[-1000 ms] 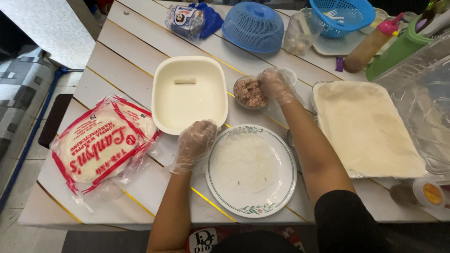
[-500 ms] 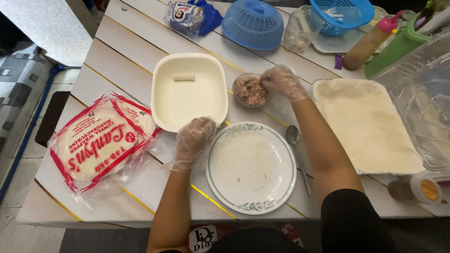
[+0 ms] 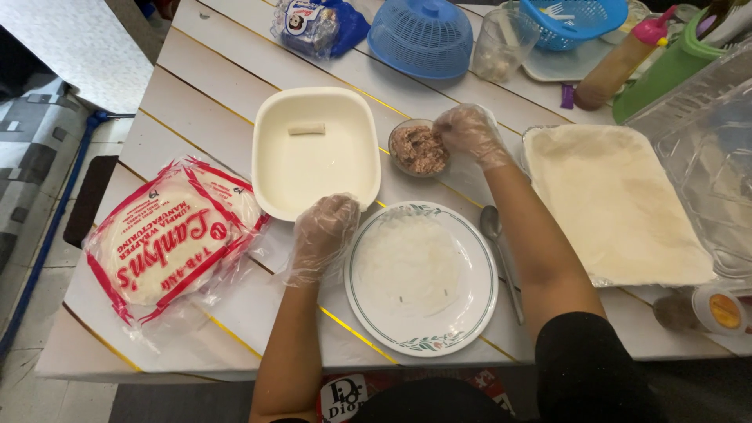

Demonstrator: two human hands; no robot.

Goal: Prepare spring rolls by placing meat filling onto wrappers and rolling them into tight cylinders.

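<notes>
Both forearms reach forward over the white plank worktop (image 3: 196,102), each hand in a clear plastic glove. The left hand (image 3: 323,235) lies low with its wrist straight, fingers curled loosely downward and resting at the left rim of the round plate (image 3: 462,325), just below the near edge of the white rectangular dish (image 3: 345,168); it grips nothing that can be made out. A thin, pale round wrapper (image 3: 407,266) lies flat on the plate. The right arm stretches farther out, and the right hand (image 3: 470,133) bends at the wrist over the small glass bowl (image 3: 401,157) of minced meat filling (image 3: 419,149), its fingers bunched together and pointing down to the bowl's right edge, touching or pinching the filling; whether any meat is gripped cannot be told. A metal spoon (image 3: 501,258) lies on the worktop just right of the plate, beside the right forearm. One rolled piece (image 3: 306,128) sits in the white dish. A red-printed pack of wrappers (image 3: 168,239) lies to the left, and a foil tray under a pale sheet (image 3: 615,204) to the right.
</notes>
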